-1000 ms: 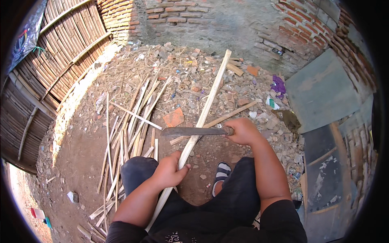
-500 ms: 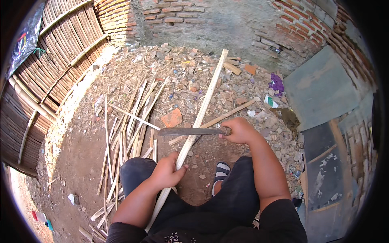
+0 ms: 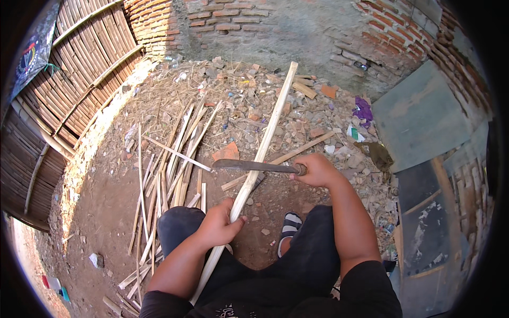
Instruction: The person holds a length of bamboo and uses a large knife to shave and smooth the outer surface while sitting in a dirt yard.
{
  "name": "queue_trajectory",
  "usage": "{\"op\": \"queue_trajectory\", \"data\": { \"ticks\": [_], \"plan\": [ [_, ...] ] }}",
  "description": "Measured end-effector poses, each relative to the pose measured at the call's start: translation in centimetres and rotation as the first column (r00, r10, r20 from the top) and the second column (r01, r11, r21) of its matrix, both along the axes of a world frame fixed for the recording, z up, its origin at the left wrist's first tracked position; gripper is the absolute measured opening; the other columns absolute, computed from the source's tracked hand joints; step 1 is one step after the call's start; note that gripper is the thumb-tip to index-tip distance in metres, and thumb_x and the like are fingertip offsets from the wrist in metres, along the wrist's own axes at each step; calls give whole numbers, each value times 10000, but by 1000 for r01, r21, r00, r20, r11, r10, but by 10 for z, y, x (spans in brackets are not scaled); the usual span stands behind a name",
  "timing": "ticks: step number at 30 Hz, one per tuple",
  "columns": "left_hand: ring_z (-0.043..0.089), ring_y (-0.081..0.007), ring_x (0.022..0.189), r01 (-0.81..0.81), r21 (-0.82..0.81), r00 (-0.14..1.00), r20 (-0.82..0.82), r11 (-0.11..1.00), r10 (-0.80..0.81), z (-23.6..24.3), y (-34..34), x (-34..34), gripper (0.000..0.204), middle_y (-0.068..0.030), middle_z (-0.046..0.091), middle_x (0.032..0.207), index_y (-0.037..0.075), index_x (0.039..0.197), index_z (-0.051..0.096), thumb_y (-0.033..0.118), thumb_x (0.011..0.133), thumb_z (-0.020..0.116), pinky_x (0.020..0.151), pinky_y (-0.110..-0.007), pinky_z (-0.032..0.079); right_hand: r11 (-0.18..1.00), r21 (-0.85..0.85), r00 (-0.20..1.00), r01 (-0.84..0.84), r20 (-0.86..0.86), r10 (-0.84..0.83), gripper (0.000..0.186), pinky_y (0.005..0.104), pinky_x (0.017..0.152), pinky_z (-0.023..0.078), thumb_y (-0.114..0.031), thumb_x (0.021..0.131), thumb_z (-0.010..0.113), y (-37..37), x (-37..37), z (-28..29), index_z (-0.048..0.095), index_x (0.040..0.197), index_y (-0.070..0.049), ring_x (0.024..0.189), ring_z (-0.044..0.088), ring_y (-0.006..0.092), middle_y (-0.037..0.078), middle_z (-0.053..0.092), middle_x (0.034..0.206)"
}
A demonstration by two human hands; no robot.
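Observation:
My left hand (image 3: pixel 221 225) is closed around a long pale strip of split wood or bamboo (image 3: pixel 271 127), which slants from between my legs up and away to the right. My right hand (image 3: pixel 314 172) grips the handle of a machete (image 3: pixel 238 165), whose dark, worn blade lies crosswise over the strip, above my left hand, with its tip pointing left. A small dark object (image 3: pixel 260 180) shows partly behind the strip, too hidden to make out. My knees frame both hands, and a striped sandal (image 3: pixel 290 228) shows between them.
Loose pale strips (image 3: pixel 172 164) lie on the dirt at left, with rubble (image 3: pixel 244 100) beyond. A woven bamboo wall (image 3: pixel 87 47) is at left, a worn brick wall (image 3: pixel 244 24) behind, and leaning panels (image 3: pixel 419 122) at right. A purple scrap (image 3: pixel 362 108) lies near the panels.
The machete and my right hand have moved slightly up along the strip, away from me, compared with the earlier frames. My left hand keeps its grip in nearly the same place.

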State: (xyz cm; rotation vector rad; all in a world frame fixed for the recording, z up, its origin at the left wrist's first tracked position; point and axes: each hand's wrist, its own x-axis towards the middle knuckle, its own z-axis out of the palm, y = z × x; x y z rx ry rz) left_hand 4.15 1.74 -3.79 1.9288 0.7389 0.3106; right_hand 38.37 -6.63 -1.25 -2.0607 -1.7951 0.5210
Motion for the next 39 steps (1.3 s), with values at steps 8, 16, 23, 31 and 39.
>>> {"op": "queue_trajectory", "data": {
  "ticks": [8, 16, 23, 31, 39],
  "plan": [
    [624, -193, 638, 9, -37, 1000, 18, 999, -8, 1, 0, 3, 283, -116, 624, 718, -2, 1047, 600, 196, 902, 741, 595, -364, 488, 963, 82, 964, 258, -88, -251, 498, 440, 824, 547, -396, 820, 838, 0, 22, -20, 721, 1126, -20, 934, 717, 371, 226, 733, 987],
    [619, -188, 681, 19, -100, 999, -32, 995, -22, 2, 2, -1, 289, -114, 622, 758, 1, 1069, 593, 168, 892, 748, 624, -364, 496, 989, 32, 980, 148, -139, -142, 421, 436, 792, 532, -380, 811, 845, 3, 15, -14, 732, 1028, -37, 881, 699, 358, 206, 718, 938],
    [641, -196, 754, 29, -99, 997, -74, 995, -37, 10, 0, 3, 333, -120, 653, 835, -2, 1129, 593, 164, 891, 756, 680, -363, 517, 980, 2, 971, 198, -134, -196, 442, 433, 775, 527, -382, 811, 846, -3, 11, -5, 730, 1047, -27, 863, 699, 339, 215, 712, 912],
    [613, -147, 751, 31, -125, 999, -8, 992, -32, 6, 1, 0, 330, -81, 637, 828, 2, 1153, 592, 140, 896, 748, 672, -340, 506, 986, 31, 974, 165, -163, -158, 432, 430, 753, 533, -363, 814, 852, -1, 15, -10, 725, 1052, -25, 842, 703, 343, 201, 714, 889],
    [599, -135, 721, 46, -98, 999, 21, 994, -45, 3, 1, 0, 302, -69, 618, 800, 2, 1128, 590, 128, 894, 733, 639, -335, 496, 997, 47, 992, 65, -114, -60, 421, 435, 794, 542, -368, 824, 841, -2, -2, 0, 727, 1052, -33, 867, 711, 347, 198, 727, 929]
  ]
}}
